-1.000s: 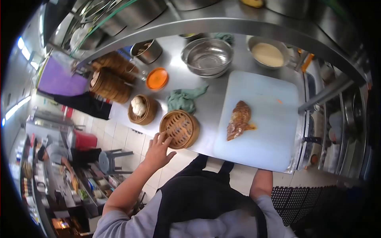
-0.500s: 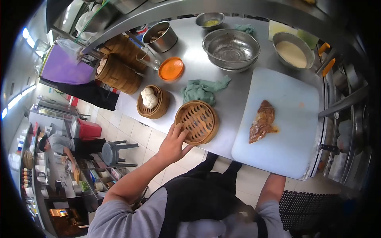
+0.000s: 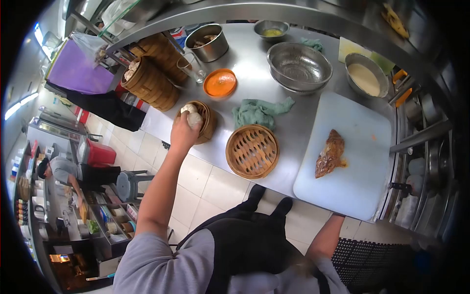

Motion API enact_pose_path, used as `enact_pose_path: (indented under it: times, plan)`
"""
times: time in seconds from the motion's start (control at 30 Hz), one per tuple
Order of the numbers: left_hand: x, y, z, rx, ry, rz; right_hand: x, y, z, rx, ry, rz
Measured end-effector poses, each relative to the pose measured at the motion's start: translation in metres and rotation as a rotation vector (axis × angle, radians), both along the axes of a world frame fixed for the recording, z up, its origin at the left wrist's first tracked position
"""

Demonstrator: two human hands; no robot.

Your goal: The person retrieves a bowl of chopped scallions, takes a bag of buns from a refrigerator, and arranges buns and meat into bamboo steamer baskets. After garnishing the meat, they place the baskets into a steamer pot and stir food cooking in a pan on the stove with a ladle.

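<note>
Left hand [image 3: 184,133] pinches white bun [image 3: 195,119] between thumb and fingers, over small bamboo basket [image 3: 209,131], left of frame's centre. Slatted bamboo steamer [image 3: 252,151] near centre on steel surface [image 3: 289,147], green cloth [image 3: 254,114] just above it. Orange lid [image 3: 220,82] higher up. Browned meat [image 3: 330,154] on cutting board [image 3: 364,166], right side. Right hand hidden below board's lower edge; can't tell its state.
</note>
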State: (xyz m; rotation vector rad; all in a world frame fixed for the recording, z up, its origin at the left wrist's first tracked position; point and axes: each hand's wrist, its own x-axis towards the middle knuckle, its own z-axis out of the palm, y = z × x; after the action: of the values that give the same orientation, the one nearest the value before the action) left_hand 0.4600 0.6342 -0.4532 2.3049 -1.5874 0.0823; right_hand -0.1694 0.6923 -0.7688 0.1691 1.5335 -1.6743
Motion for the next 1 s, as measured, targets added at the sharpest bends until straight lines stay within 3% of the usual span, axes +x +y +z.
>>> enact_pose_path:
  times: [0.2, 0.23, 0.27, 0.3, 0.37, 0.4, 0.43, 0.5, 0.53, 0.57, 0.6, 0.63, 0.7, 0.77, 0.83, 0.93, 1.0]
  plan:
    - [0.025, -0.004, 0.005, 0.244, 0.292, 0.129, 0.034, 0.098, 0.025, 0.073, 0.319, 0.112]
    - [0.036, -0.001, -0.007, 0.181, 0.126, -0.008, 0.045, 0.122, 0.037, 0.094, 0.375, 0.186]
    - [0.045, 0.002, -0.016, 0.117, -0.038, -0.149, 0.049, 0.147, 0.056, 0.148, 0.372, 0.302]
    - [0.049, 0.004, -0.014, 0.088, -0.041, -0.179, 0.052, 0.172, 0.074, 0.197, 0.375, 0.422]
    - [0.038, 0.014, -0.003, -0.139, -0.092, -0.187, 0.083, 0.184, 0.173, 0.291, 0.476, 0.499]
    - [0.024, 0.019, 0.01, -0.139, -0.063, -0.213, 0.093, 0.184, 0.212, 0.32, 0.566, 0.691]
    - [0.005, 0.028, 0.025, -0.183, 0.057, -0.274, 0.106, 0.181, 0.242, 0.355, 0.646, 0.884]
    - [-0.025, 0.044, 0.025, -0.179, 0.387, -0.366, 0.139, 0.146, 0.282, 0.206, 0.789, 0.985]
    - [-0.041, 0.051, 0.021, -0.147, 0.511, -0.416, 0.169, 0.118, 0.292, -0.138, 0.915, 0.92]
    - [-0.055, 0.055, 0.018, -0.116, 0.633, -0.462, 0.199, 0.093, 0.312, -0.112, 0.549, 0.913]
    - [-0.069, 0.056, 0.017, -0.112, 0.646, -0.482, 0.214, 0.069, 0.298, -0.079, 0.613, 1.023]
    - [-0.082, 0.057, 0.017, -0.184, 0.569, -0.609, 0.251, 0.044, 0.31, -0.244, 0.581, 1.006]
    - [-0.098, 0.057, 0.017, -0.265, 0.496, -0.736, 0.299, 0.006, 0.311, -0.208, 0.363, 1.077]
    - [-0.104, 0.055, 0.014, -0.17, 0.179, -1.008, 0.32, -0.01, 0.303, -0.092, 0.387, 1.247]
    - [-0.105, 0.054, -0.005, -0.144, 0.167, -0.998, 0.321, 0.007, 0.306, -0.078, 0.404, 1.231]
    - [-0.107, 0.054, -0.016, -0.096, 0.17, -0.999, 0.277, 0.044, 0.319, 0.022, 0.61, 1.22]
    - [-0.109, 0.055, -0.017, -0.081, 0.18, -0.999, 0.206, 0.052, 0.319, 0.036, 1.144, 1.153]
